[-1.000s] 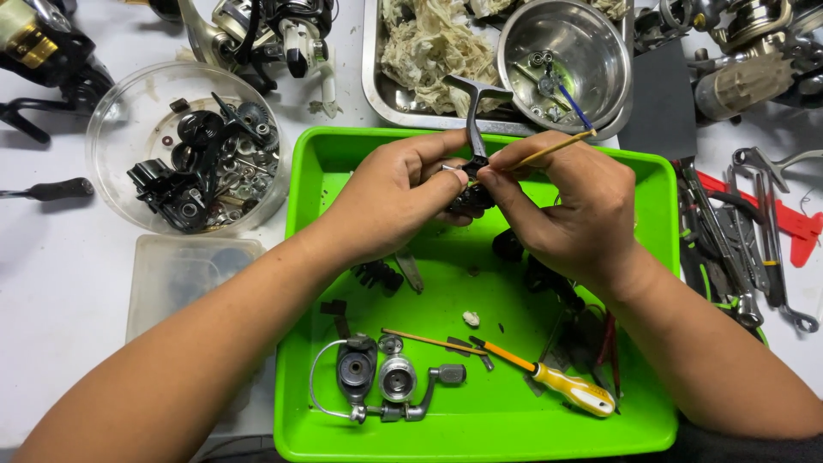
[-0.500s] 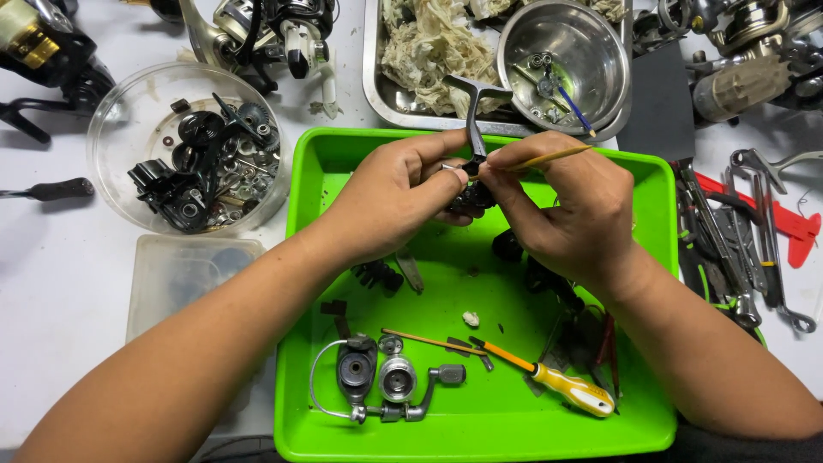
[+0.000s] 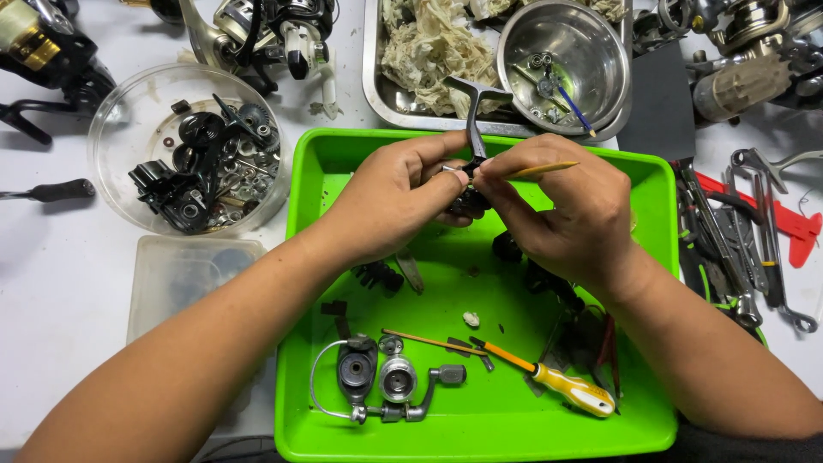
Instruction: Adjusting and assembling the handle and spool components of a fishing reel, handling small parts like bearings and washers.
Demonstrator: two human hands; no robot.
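My left hand (image 3: pixel 390 201) grips a dark fishing-reel body (image 3: pixel 470 199) above the green tray (image 3: pixel 669 214); its grey foot (image 3: pixel 474 107) sticks up toward the back. My right hand (image 3: pixel 570 210) pinches a thin yellow-handled stick (image 3: pixel 540 170) whose tip meets the reel body between my fingers. Below my hands in the tray lie a reel rotor with a wire bail (image 3: pixel 377 377), a yellow-handled screwdriver (image 3: pixel 557 384), a thin wooden stick (image 3: pixel 429 341) and small dark parts (image 3: pixel 379 276).
A clear round bowl of dark reel parts (image 3: pixel 190 163) sits left of the tray, a clear lid (image 3: pixel 184 274) below it. Behind are a metal tray of rags (image 3: pixel 429 43) and a steel bowl (image 3: pixel 564 56). Wrenches and pliers (image 3: pixel 746 231) lie right. Other reels (image 3: pixel 746 60) line the back.
Both hands have stayed in place over the tray; the stick in my right hand has shifted slightly against the reel body.
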